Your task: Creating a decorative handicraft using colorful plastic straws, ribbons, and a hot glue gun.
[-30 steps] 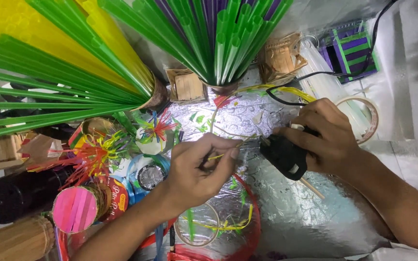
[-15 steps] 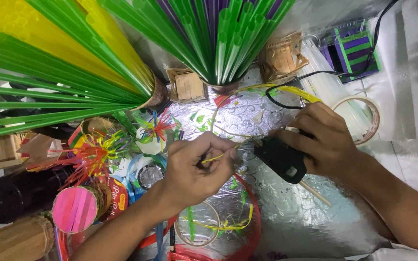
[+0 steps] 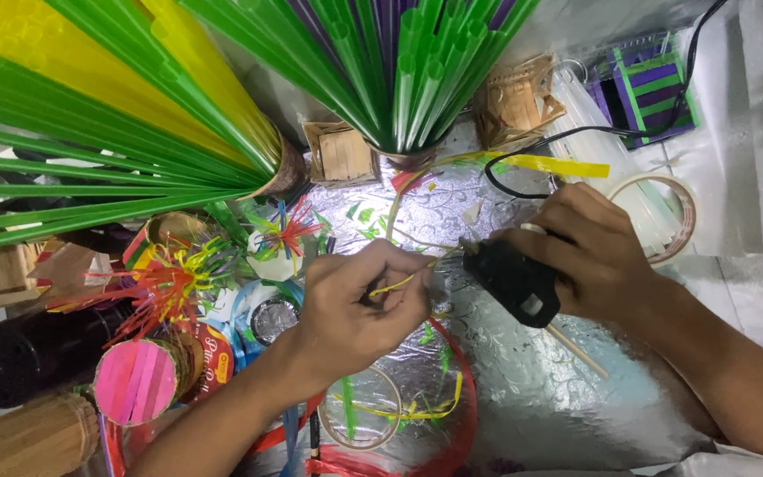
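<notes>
My left hand (image 3: 359,305) pinches a thin yellow straw strip (image 3: 395,284) over a silver foil-covered work surface (image 3: 532,389). My right hand (image 3: 589,252) grips a black glue gun (image 3: 509,278), its nozzle pointing left and almost touching the strip's end by my left fingertips. The gun's black cord (image 3: 576,141) loops away toward the upper right.
Bundles of green, yellow and purple straws (image 3: 399,71) fan out of holders at the top. Small wooden stick boxes (image 3: 342,155) stand behind. A tape roll (image 3: 673,216) and clear glue sticks (image 3: 602,141) lie at right. Colourful straw crafts (image 3: 169,283), a dark bottle (image 3: 28,353) and loose rings (image 3: 359,415) crowd the left.
Both hands have drifted slightly upward and closer together; the glue gun's nozzle now sits nearer the yellow strip.
</notes>
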